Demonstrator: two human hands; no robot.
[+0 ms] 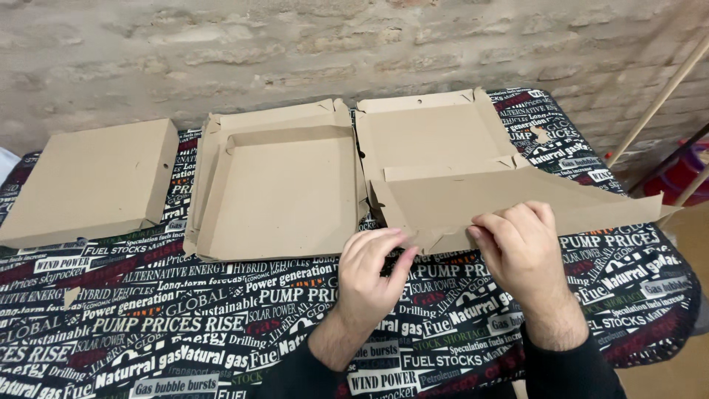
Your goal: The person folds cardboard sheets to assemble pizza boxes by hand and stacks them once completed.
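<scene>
The left hand (pixel 373 270) and the right hand (pixel 521 247) both pinch the near edge of a partly folded cardboard box (pixel 443 159), which lies on the bench (pixel 185 325) right in front of the person. The left hand's fingers are curled with the thumb pressed toward them, closing on the cardboard at the box's near left corner; the right hand's fingertips (pixel 480 230) grip the same near edge a little further right. Between the two hands the cardboard seems to buckle into a small crease, though the fold itself is partly hidden by the fingers. A long flap (pixel 591 203) of this box sticks out to the right, past the right hand, tapering to a point near the bench's edge.

Just left of the held box, touching or nearly touching its side, sits an open box tray (pixel 281 188) with its walls raised (the back wall is doubled over). Further left of the held box, well apart from it, lies a closed flat box (pixel 92 177). The bench is covered by a black cloth printed with white lettering. Behind the held box rises a pale brick wall (pixel 295 44), and to its right lean some thin wooden poles (pixel 657 100)
</scene>
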